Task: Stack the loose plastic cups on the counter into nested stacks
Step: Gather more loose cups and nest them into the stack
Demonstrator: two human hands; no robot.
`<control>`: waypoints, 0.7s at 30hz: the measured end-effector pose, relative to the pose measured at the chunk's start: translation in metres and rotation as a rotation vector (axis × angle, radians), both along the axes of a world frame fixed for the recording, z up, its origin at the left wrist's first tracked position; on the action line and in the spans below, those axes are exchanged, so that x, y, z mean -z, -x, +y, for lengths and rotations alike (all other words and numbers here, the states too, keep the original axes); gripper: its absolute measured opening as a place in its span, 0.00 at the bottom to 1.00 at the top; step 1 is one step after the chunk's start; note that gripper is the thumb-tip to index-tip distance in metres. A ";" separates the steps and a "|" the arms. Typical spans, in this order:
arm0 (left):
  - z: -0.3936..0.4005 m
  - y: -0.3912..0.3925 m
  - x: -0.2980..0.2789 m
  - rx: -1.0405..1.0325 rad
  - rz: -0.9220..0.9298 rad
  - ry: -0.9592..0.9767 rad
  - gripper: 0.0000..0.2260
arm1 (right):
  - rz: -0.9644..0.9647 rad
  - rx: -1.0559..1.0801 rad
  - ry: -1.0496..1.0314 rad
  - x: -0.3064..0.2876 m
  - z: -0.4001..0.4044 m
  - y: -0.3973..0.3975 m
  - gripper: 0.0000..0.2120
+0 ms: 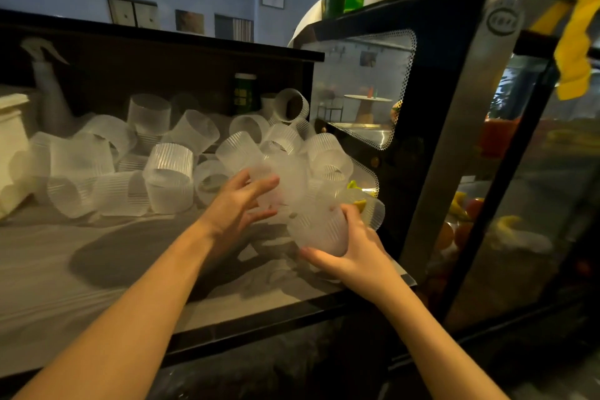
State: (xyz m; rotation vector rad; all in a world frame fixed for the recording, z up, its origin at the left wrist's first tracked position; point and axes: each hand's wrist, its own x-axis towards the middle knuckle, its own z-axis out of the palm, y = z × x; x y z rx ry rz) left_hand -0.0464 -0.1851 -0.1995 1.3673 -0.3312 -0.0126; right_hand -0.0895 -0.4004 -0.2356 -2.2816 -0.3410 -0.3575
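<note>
Right hand (354, 253): gripped ribbed cup (319, 230).
Left hand (242, 201): spread against blurred cup (276, 185); grip unclear.
Risk: nudged pile (168, 172) might topple.

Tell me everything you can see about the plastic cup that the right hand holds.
The cup is frosted, see-through plastic, with fine ribs around its upper part and a smooth, rounded base. It is tilted, base toward the camera, above the counter. The right hand grips it, thumb under the base, fingers on its right side. A second cup, in the left hand, is close; blur hides any contact.
</note>
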 end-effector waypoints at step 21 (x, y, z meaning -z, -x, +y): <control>-0.026 0.003 0.017 -0.237 -0.542 -0.492 0.19 | -0.100 0.030 -0.434 -0.002 -0.008 0.006 0.40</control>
